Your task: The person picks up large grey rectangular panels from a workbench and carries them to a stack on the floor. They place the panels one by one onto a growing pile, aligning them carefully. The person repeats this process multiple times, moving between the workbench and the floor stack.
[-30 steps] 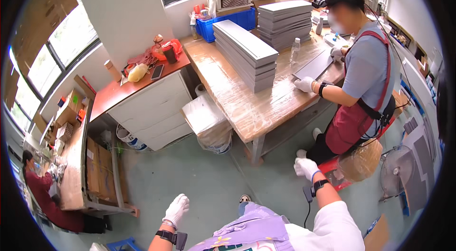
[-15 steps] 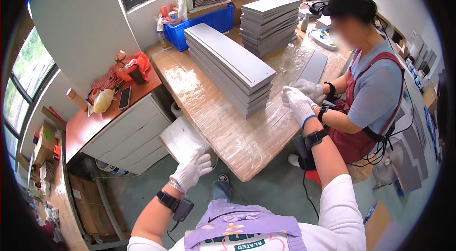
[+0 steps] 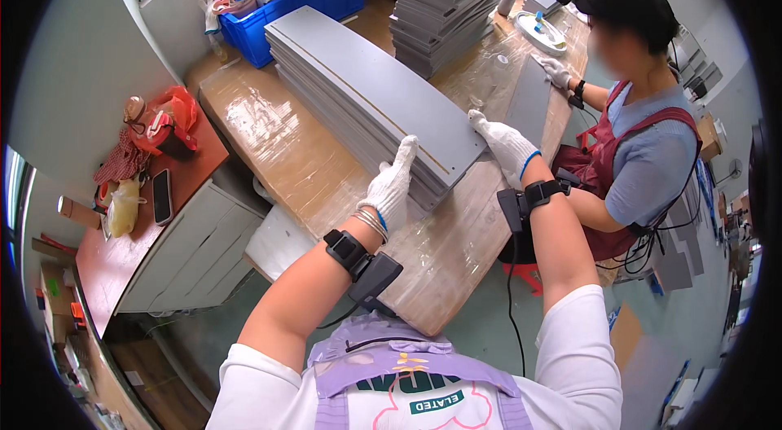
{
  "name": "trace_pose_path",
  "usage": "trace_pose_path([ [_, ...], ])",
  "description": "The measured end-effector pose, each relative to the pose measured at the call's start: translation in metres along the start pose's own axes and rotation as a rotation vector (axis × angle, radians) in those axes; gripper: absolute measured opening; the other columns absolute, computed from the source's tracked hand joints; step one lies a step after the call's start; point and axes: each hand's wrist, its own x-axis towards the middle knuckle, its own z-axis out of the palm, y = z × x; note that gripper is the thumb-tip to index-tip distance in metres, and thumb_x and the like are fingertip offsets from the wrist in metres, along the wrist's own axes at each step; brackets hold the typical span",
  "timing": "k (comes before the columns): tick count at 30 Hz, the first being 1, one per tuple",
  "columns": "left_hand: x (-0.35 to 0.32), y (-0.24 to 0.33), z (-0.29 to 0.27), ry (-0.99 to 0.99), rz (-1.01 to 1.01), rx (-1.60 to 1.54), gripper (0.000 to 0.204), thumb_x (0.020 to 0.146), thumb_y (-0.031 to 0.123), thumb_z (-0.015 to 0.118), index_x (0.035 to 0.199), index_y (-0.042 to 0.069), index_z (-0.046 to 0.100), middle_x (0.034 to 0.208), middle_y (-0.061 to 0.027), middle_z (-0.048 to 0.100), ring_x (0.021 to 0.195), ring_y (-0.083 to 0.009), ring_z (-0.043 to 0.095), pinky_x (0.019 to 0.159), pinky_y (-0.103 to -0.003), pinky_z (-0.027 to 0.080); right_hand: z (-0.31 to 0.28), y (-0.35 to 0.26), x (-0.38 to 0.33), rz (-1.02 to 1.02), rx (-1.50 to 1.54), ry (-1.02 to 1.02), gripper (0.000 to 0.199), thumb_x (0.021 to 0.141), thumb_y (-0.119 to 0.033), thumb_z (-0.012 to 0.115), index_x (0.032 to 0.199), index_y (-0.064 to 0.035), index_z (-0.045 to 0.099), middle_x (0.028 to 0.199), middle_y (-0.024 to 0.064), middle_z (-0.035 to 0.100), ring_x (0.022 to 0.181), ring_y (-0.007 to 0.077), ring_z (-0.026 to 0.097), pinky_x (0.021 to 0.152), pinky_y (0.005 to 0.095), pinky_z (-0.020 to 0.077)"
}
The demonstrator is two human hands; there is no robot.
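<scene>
A stack of long grey panels stands on the plastic-covered table, its top panel (image 3: 366, 88) lying lengthwise toward me. My left hand (image 3: 391, 186), in a white knit glove, holds the left edge near the close end, thumb along the top. On the opposite edge, my right hand (image 3: 507, 146), gloved alike with a blue cuff, grips the same end with its thumb on top. The fingertips of both hands are partly hidden by the panel and gloves.
A co-worker at the right rests a gloved hand (image 3: 557, 72) by a loose grey panel (image 3: 528, 96). Behind are a second panel stack (image 3: 444, 15) and a blue crate (image 3: 301, 10). A red-topped cabinet (image 3: 191, 149) stands left of the table (image 3: 252, 116).
Both my hands have come to the near end of the stack; the left rose from beside the table, the right left the co-worker's hands. The co-worker's hand has moved to the loose panel's far end.
</scene>
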Motion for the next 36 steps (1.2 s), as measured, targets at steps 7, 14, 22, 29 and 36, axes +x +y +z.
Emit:
trace_pose_path([
  [7, -0.01, 0.02, 0.018, 0.077, -0.137, -0.233, 0.101, 0.083, 0.07, 0.061, 0.143, -0.005, 0.029, 0.135, -0.0203, 0.047, 0.119, -0.0299, 0.056, 0.088, -0.044, 0.055, 0.001, -0.009, -0.008, 0.06, -0.052, -0.099, 0.072, 0.099, -0.061, 0.041, 0.12, 0.0053, 0.062, 0.109, 0.0148, 0.068, 0.097, 0.0219, 0.064, 0.088, 0.0317, 0.0504],
  [14, -0.055, 0.016, 0.004, -0.013, -0.032, -0.506, 0.07, 0.094, 0.048, 0.061, 0.144, 0.008, 0.034, 0.138, -0.0136, 0.048, 0.125, -0.0296, 0.053, 0.095, -0.055, 0.052, 0.019, 0.003, -0.021, 0.042, -0.132, -0.324, 0.074, 0.098, -0.063, 0.033, 0.13, -0.0014, 0.058, 0.118, 0.016, 0.067, 0.103, 0.0244, 0.064, 0.095, 0.0341, 0.0451],
  [22, -0.06, 0.008, -0.005, 0.017, 0.012, -0.493, 0.065, 0.093, 0.036, 0.066, 0.141, 0.011, 0.031, 0.133, -0.0101, 0.047, 0.123, -0.0221, 0.052, 0.097, -0.046, 0.05, 0.031, -0.019, -0.04, 0.152, 0.05, -0.309, 0.067, 0.097, -0.054, 0.051, 0.131, 0.0029, 0.056, 0.123, 0.0141, 0.064, 0.107, 0.0198, 0.064, 0.085, 0.0318, 0.0571],
  [29, -0.132, -0.025, -0.007, -0.036, -0.012, -0.444, 0.048, 0.096, 0.03, 0.063, 0.136, 0.01, 0.047, 0.131, -0.0059, 0.055, 0.118, -0.0182, 0.056, 0.103, -0.04, 0.047, 0.036, 0.019, -0.112, 0.051, 0.069, -0.578, 0.065, 0.101, -0.052, 0.044, 0.14, -0.0016, 0.049, 0.134, 0.0135, 0.058, 0.115, 0.0214, 0.06, 0.101, 0.0317, 0.0483],
  [36, -0.212, -0.048, -0.032, -0.193, -0.168, -0.285, 0.088, 0.092, 0.032, 0.068, 0.156, 0.011, 0.012, 0.148, -0.0101, 0.039, 0.132, -0.0189, 0.043, 0.106, -0.04, 0.043, 0.108, 0.025, -0.097, 0.188, 0.787, -0.555, 0.066, 0.096, -0.047, 0.061, 0.144, -0.004, 0.043, 0.141, 0.0114, 0.05, 0.127, 0.0228, 0.05, 0.106, 0.0374, 0.0425],
])
